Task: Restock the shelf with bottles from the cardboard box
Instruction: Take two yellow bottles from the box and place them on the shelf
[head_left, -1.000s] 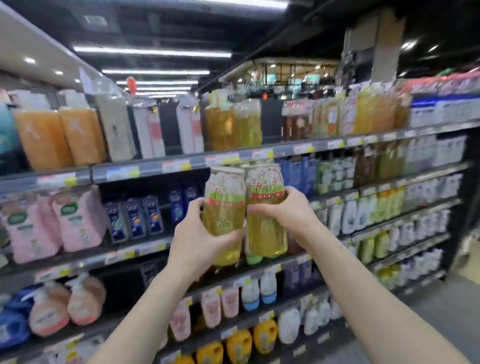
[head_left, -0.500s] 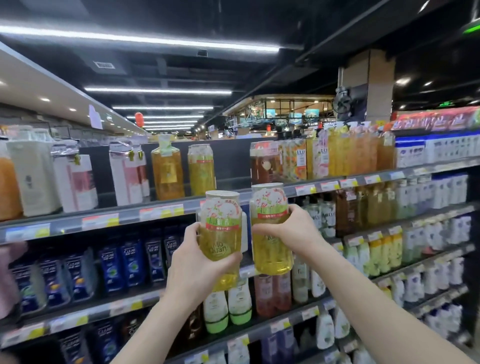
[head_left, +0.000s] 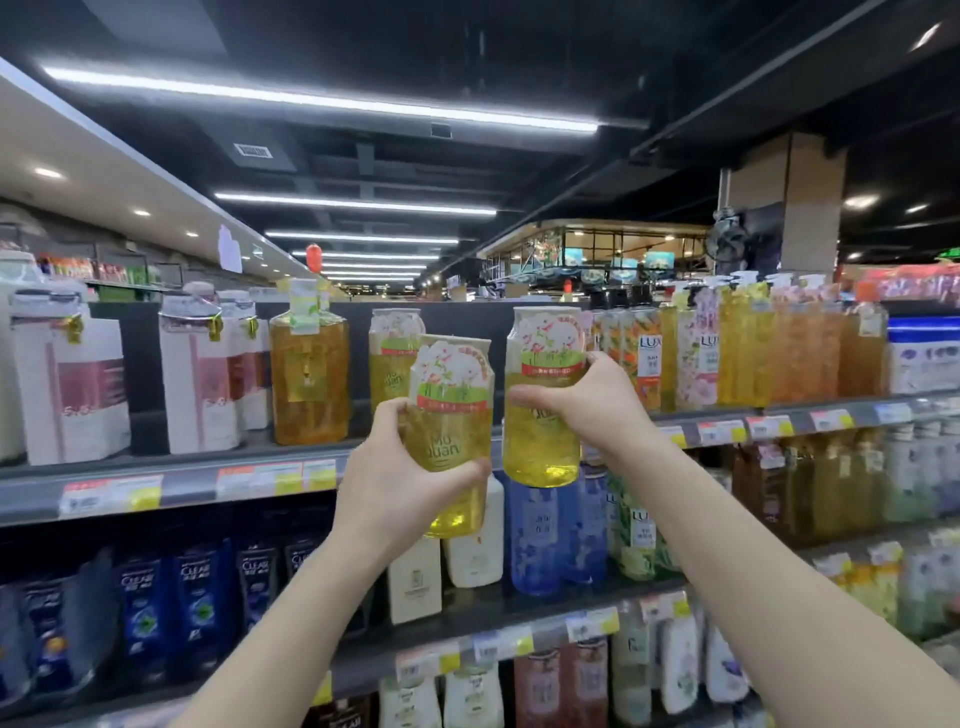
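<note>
I hold two clear bottles of yellow liquid with flowered sleeves over their caps. My left hand (head_left: 397, 470) grips the left yellow bottle (head_left: 453, 410) around its middle. My right hand (head_left: 584, 402) grips the right yellow bottle (head_left: 543, 441), which is a little higher and nearer the top shelf (head_left: 208, 483). Both bottles hang in front of that shelf's edge, before a gap between a matching yellow bottle (head_left: 390, 364) standing on the shelf and a row of Lux bottles (head_left: 647, 364). The cardboard box is out of view.
An amber bottle (head_left: 309, 374) and white-and-pink boxed bottles (head_left: 78, 389) stand on the top shelf to the left. A blue tub (head_left: 922, 358) stands at the far right. Lower shelves hold dark blue Clear bottles (head_left: 200, 597), white bottles (head_left: 415, 582) and blue bottles (head_left: 535, 535).
Both hands have lifted the two bottles from the second shelf's level to the top shelf's level. My view has tilted upward, showing more ceiling.
</note>
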